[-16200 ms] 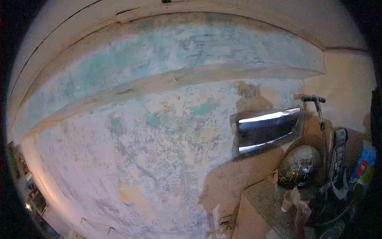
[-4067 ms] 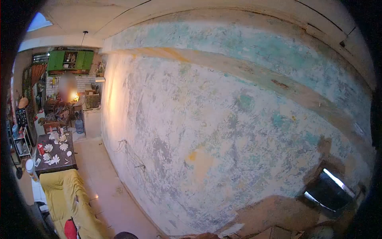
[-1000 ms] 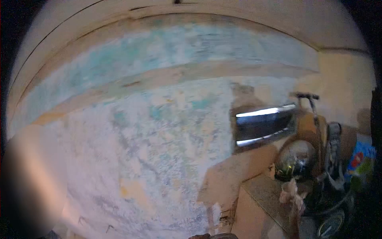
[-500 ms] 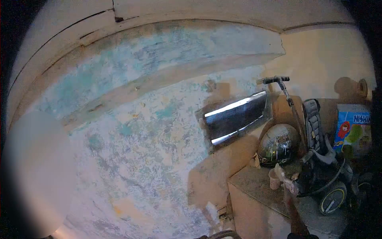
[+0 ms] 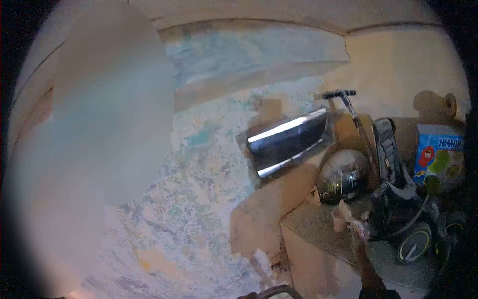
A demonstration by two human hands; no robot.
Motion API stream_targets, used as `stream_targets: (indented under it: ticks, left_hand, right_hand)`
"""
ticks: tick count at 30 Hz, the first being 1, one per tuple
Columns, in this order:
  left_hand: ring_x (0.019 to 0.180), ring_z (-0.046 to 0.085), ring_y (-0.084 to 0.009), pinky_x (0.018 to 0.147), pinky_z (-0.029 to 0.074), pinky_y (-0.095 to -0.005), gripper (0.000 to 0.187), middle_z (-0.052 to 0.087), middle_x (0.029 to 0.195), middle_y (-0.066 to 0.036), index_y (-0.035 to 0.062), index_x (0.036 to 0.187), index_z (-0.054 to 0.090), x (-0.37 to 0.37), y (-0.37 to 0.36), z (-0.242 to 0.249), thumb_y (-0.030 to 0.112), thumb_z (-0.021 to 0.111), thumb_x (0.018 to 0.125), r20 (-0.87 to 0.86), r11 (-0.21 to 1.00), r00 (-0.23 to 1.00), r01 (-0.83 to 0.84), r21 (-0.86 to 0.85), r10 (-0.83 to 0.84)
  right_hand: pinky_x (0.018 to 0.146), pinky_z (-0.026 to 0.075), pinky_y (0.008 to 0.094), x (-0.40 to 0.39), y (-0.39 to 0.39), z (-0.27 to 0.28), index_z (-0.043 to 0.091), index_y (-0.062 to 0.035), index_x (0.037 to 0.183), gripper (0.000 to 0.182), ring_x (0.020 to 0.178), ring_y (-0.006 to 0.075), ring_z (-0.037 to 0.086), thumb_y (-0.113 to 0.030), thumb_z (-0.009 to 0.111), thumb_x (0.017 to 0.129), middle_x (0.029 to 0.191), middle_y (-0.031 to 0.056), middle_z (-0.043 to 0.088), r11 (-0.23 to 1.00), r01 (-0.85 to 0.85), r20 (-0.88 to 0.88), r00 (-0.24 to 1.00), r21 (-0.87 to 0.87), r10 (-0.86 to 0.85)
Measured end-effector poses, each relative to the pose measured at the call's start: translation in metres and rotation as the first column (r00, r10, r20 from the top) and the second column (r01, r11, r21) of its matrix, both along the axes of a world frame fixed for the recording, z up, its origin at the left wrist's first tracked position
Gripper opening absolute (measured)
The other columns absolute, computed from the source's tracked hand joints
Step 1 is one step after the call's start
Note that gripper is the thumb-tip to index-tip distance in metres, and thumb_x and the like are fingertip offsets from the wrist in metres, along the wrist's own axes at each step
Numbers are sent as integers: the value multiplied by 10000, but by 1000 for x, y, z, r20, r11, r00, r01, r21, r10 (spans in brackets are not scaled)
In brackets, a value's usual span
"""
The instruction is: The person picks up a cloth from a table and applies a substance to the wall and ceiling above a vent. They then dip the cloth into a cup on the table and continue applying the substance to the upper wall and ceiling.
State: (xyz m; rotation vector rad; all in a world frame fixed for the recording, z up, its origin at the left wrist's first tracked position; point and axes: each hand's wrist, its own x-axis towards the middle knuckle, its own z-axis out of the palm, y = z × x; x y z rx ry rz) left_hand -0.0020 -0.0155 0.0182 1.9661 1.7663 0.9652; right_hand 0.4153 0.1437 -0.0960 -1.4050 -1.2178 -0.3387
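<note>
My right hand (image 5: 362,231) reaches up from the bottom right, with a dark sleeve at the wrist end of a bare forearm. Its fingers look closed around a pale, crumpled-looking thing (image 5: 344,209) that I cannot make out. A pinkish cup (image 5: 338,220) stands just left of that hand on the dusty ledge (image 5: 303,219). At the bottom edge, a small brown shape, perhaps part of my left hand (image 5: 247,296), touches or lies beside a dark curved rim (image 5: 281,289); its fingers cannot be made out.
A paint-spattered helmet (image 5: 343,175) rests on the ledge. Beside it are a handlebar on a pole (image 5: 340,93), a dark padded seat (image 5: 387,149), a wheel (image 5: 415,246) and a blue printed bag (image 5: 438,157). A dark shiny panel (image 5: 291,142) is on the patchy wall (image 5: 189,209). Blur covers the left.
The view has shifted slightly, so the ledge and its objects appear a little further left and up. More of my right forearm and sleeve shows. The blurred area at left has grown.
</note>
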Motion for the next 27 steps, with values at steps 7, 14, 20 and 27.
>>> stream_targets:
  ticks: [7, 14, 20, 27]
  left_hand:
    - [558, 588, -327, 523, 460, -417, 435, 593, 577, -117, 87, 673, 578, -8, 15, -33, 508, 682, 639, -346, 993, 938, -46, -109, 6]
    - [569, 594, -320, 538, 467, -404, 412, 603, 598, -116, 83, 708, 600, -6, 18, -27, 466, 718, 614, -310, 995, 950, -54, -87, 25]
    - [581, 598, -327, 553, 476, -406, 465, 601, 598, -132, 74, 719, 601, -7, 16, -23, 521, 686, 619, -375, 993, 926, -76, -87, 38]
    - [586, 571, -333, 509, 453, -441, 392, 586, 627, -133, 99, 759, 580, -17, 14, -58, 475, 658, 681, -165, 964, 986, 23, 263, 21]
  right_hand:
    - [821, 421, 303, -10, -12, 24, 557, -44, 1060, 270, 909, 134, 558, -234, 521, 872, 1034, 1, 587, 975, -222, -255, 942, 20, 220]
    - [734, 488, 298, -12, -1, 40, 582, -7, 981, 234, 863, 175, 578, -160, 619, 808, 954, 86, 599, 969, -192, -519, 818, 156, 246]
    - [804, 450, 319, 1, 7, 40, 580, 1, 982, 260, 893, 191, 563, -190, 616, 809, 986, 90, 591, 985, -172, -478, 865, 8, 155]
    - [677, 452, 286, -26, -5, 88, 582, 32, 926, 201, 782, 156, 553, -135, 600, 818, 889, 76, 594, 958, -235, -286, 918, 165, 274]
